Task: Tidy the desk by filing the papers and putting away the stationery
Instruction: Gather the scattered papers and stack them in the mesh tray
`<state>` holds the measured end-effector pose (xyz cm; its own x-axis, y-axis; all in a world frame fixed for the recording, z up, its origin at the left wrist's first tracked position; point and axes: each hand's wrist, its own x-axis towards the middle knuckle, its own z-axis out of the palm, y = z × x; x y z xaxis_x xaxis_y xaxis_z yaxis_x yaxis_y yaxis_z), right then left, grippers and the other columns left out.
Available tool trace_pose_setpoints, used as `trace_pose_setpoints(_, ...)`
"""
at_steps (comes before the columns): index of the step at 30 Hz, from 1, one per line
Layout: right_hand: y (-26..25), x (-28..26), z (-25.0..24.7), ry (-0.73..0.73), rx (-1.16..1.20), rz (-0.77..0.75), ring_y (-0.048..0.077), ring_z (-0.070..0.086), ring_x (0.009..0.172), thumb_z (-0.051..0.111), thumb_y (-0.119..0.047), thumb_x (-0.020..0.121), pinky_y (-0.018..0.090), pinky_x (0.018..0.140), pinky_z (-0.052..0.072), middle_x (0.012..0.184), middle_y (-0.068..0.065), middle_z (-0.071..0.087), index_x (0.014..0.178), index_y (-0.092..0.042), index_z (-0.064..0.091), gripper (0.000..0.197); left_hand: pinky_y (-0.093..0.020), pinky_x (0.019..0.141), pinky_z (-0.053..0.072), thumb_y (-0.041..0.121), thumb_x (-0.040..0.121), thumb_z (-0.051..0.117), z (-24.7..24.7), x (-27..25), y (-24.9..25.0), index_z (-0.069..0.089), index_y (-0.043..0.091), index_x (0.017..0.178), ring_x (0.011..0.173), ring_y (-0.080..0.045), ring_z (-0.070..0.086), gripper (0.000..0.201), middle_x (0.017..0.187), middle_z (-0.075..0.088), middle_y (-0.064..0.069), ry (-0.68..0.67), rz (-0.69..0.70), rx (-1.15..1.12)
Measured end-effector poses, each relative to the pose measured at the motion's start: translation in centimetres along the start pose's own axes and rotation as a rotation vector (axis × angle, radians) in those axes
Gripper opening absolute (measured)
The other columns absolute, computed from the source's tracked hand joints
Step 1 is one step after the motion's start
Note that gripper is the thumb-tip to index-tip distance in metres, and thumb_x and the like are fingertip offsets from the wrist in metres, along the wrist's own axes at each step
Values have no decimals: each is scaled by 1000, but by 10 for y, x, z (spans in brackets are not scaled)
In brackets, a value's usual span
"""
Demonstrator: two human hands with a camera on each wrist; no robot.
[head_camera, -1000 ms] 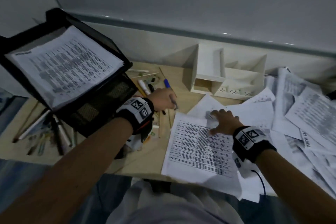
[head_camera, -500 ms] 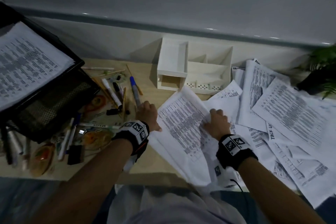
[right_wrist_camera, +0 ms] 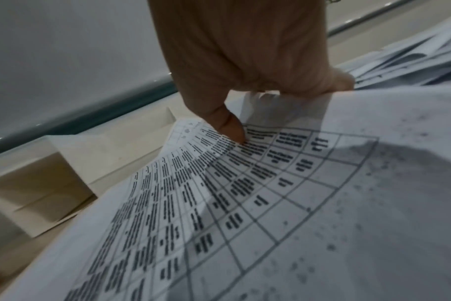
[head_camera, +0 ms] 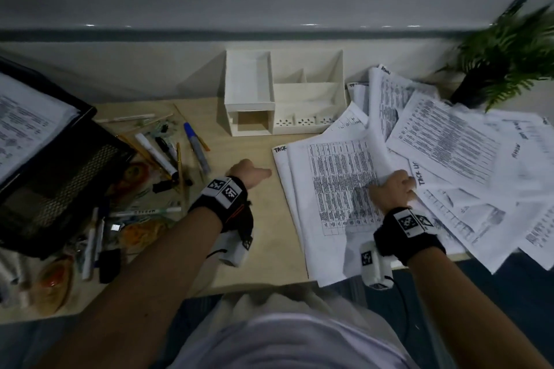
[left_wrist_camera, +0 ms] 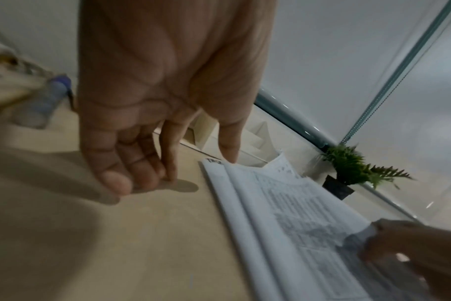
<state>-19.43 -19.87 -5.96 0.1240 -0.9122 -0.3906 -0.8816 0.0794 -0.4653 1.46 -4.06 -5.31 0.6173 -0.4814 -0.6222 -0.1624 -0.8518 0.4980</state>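
Printed papers lie in a loose pile over the right half of the wooden desk. My right hand pinches the right edge of the top table sheet, thumb on the print and fingers curled under it. My left hand hovers over bare desk just left of the pile, fingers loosely bent and holding nothing. Pens and markers lie scattered to its left. A white desk organiser stands at the back.
A black mesh paper tray holding printed sheets fills the left side. A potted fern stands at the back right corner. More sheets spread to the desk's right edge. A wall runs behind the desk.
My view has swung right. The left hand let go of the sheet's left edge and drew back onto bare desk. The right hand keeps its pinch, and the sheet now lies flatter on the pile.
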Motion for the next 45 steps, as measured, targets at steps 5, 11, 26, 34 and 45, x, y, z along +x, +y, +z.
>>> trace_pose_setpoints(5, -13, -19, 29, -117, 103, -156, 40, 45, 119, 55, -5, 84, 48, 99, 41, 128, 26, 41, 123, 10, 33, 47, -42, 110, 37, 51, 85, 59, 25, -9, 13, 34, -2, 141, 133, -34, 41, 81, 146, 40, -17, -158, -23, -4)
trace_pose_setpoints(11, -23, -5, 5, -20, -170, -246, 37, 33, 128, 49, -13, 88, 51, 107, 30, 137, 19, 33, 131, -2, 40, 45, -39, 97, 49, 22, 90, 56, 29, -24, 28, 48, 6, 129, 108, -31, 59, 43, 122, 60, -12, -11, 146, 52)
trace_pose_setpoints(26, 56, 126, -100, -10, -452, -329, 41, 56, 109, 47, -11, 91, 42, 89, 45, 113, 29, 60, 108, 6, 57, 26, -27, 77, 46, 8, 93, 50, 24, -46, 158, 53, 0, 127, 109, -32, 60, 35, 123, 61, -18, 189, 301, -158)
trace_pose_setpoints(34, 42, 122, -128, 22, 95, -219, 43, 51, 117, 52, -15, 91, 40, 90, 41, 124, 35, 53, 118, 18, 49, 42, -32, 81, 48, 8, 92, 48, 104, -31, 138, 46, -6, 123, 109, -33, 56, 33, 119, 55, -21, 5, 12, 111)
trace_pose_setpoints(45, 28, 63, -70, -718, 69, -542, 16, 54, 70, 50, -58, 85, 31, 80, 46, 77, 1, 62, 78, -22, 64, 39, -25, 80, 42, 5, 60, 83, 121, -10, 117, 43, 9, 134, 104, -24, 54, 84, 116, 53, -15, 382, 277, -197)
